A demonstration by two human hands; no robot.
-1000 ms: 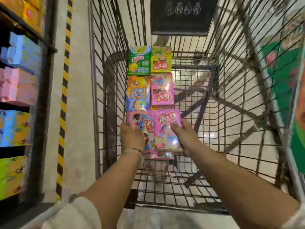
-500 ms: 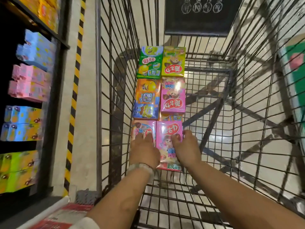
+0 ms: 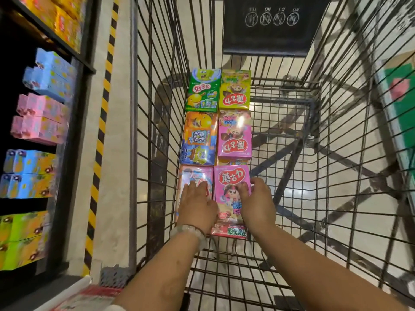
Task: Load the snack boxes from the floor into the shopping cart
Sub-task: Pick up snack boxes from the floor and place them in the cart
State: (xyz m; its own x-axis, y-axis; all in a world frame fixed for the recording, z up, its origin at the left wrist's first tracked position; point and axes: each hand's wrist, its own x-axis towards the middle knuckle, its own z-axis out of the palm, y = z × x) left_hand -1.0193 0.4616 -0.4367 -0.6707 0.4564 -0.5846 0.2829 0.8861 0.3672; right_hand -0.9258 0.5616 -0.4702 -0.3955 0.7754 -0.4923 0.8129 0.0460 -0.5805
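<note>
Snack boxes lie flat in two columns along the left side of the wire shopping cart (image 3: 314,167) floor. At the far end are a green box (image 3: 203,87) and a yellow-green box (image 3: 234,89); in the middle an orange-blue box (image 3: 198,140) and a pink box (image 3: 234,135). Nearest me lie a pale red box (image 3: 194,176) and a pink box (image 3: 231,189). My left hand (image 3: 197,204) rests flat on the pale red box. My right hand (image 3: 257,203) holds the near pink box by its right edge, thumb on top.
Shelves (image 3: 38,131) with blue, pink, yellow and green boxes stand at the left behind a black-and-yellow floor stripe (image 3: 101,131). A black panel (image 3: 271,25) hangs at the cart's far end. The cart's right half shows bare wire over tiled floor.
Both hands lowered the two near boxes onto the cart floor behind the middle row. My view has moved closer and further over the cart.
</note>
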